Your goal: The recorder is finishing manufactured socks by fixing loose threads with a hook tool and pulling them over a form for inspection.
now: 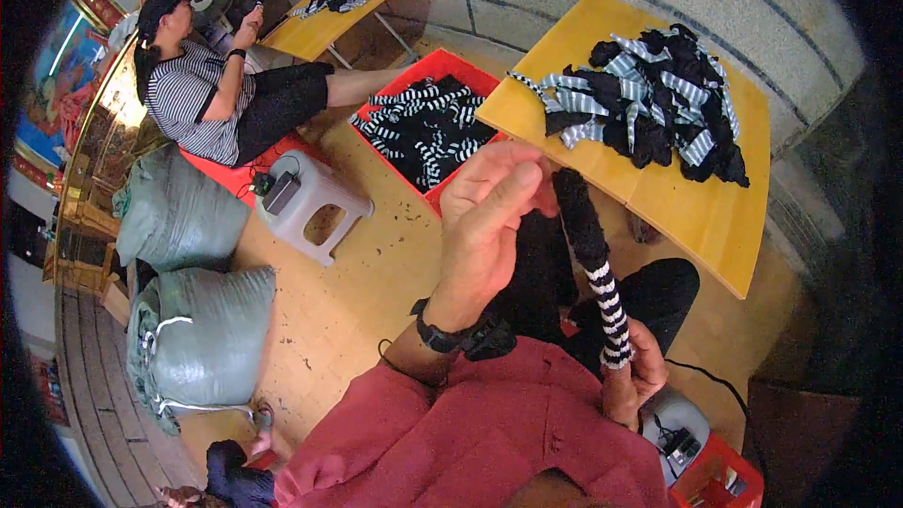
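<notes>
A narrow knitted tube [607,301], black at its far end and striped black and white at its near end, points up and away from me. My right hand [638,372] is closed around its striped end. The tube looks straight and stiff; whether anything is inside it is hidden. My left hand [489,226] is raised beside the black end, apart from it, with thumb and fingers drawn together. Its fingertips are slightly blurred, and I cannot make out anything between them. Similar black and striped knitted pieces [649,99] lie heaped on the yellow table ahead.
That yellow table [696,216] stands ahead right. A red bin [428,198] of knitted pieces sits left of it. Further left are a grey stool [315,202], a seated person [202,99] and stuffed green sacks [212,339]. A second table [306,33] with another heap stands behind.
</notes>
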### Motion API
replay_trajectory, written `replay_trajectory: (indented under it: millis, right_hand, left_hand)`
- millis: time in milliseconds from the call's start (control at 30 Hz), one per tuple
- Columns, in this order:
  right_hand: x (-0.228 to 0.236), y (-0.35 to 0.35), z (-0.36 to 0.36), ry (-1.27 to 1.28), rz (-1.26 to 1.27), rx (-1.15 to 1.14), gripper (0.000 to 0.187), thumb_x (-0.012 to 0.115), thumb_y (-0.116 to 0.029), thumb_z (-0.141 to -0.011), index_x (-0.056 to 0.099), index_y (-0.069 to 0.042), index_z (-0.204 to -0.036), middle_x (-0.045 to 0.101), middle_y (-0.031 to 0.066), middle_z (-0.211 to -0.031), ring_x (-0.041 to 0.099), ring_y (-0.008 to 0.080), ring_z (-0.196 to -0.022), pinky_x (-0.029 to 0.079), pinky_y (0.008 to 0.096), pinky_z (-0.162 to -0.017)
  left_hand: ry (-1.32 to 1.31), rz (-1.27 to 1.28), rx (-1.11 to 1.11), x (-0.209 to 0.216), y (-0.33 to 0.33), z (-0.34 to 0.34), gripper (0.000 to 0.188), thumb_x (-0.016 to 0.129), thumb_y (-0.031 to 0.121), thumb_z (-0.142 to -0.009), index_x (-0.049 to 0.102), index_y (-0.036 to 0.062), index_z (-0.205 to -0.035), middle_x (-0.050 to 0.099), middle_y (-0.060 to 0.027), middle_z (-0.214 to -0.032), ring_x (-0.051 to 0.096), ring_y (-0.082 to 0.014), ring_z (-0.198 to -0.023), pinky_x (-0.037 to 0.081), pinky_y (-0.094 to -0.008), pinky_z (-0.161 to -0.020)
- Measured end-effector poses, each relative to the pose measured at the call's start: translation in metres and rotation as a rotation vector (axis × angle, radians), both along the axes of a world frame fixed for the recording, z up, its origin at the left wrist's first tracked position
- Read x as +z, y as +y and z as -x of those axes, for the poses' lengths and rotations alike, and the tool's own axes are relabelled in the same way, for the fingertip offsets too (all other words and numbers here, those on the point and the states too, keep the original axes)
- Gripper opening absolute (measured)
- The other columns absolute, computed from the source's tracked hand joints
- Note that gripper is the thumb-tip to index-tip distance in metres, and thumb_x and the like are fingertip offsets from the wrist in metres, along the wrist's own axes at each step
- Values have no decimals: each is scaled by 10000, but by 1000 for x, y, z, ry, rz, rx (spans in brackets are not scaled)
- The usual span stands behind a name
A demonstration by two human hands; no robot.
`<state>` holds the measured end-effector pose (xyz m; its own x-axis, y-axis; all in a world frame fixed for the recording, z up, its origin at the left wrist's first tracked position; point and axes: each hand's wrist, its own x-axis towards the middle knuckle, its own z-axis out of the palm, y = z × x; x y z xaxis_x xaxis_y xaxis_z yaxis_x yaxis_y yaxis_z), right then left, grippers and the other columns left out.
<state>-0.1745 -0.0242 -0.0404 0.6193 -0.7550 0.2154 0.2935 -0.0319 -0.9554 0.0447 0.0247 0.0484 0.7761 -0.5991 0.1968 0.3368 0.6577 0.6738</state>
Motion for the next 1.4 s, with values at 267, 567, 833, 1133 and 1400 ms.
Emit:
replay_trajectory:
  millis: [267,567,833,1133,1400]
  right_hand:
    - [-2,-19,2,189,638,-132,228,584,-77,-800,611,50,-987,652,132,-862,607,165,-720,475,266,-659]
    - [-4,-17,4,314,803,-297,254,630,10,-693,632,20,-948,652,148,-814,635,229,-720,481,299,-656]
    - [-19,-7,14,322,213,49,330,539,-99,-830,535,39,-1130,633,173,-955,628,237,-795,482,313,-716]
    - [-27,8,8,-112,-253,22,283,570,-139,-824,565,40,-1043,620,51,-791,542,85,-616,419,211,-560]
    - [-15,-1,3,-139,-360,159,243,548,-87,-836,582,48,-1036,636,67,-856,569,97,-696,443,218,-626]
  left_hand:
    - [-59,-181,-191,-19,8,-8,204,603,-46,-738,582,-19,-939,610,-60,-837,575,-124,-713,465,-237,-607]
    - [-5,-160,-163,-27,4,3,244,629,-56,-747,568,-11,-979,608,-57,-893,578,-111,-804,481,-243,-725]
    - [-154,-178,-161,-25,4,11,259,662,-62,-739,552,-21,-970,584,-55,-889,578,-124,-796,492,-241,-736]
    - [-228,-29,-186,-33,0,38,215,648,-83,-745,492,4,-863,524,-31,-906,541,-94,-824,466,-228,-740]
    - [-423,-159,-33,-41,7,32,212,631,-93,-757,521,-12,-919,503,-18,-904,503,-67,-809,425,-180,-705]
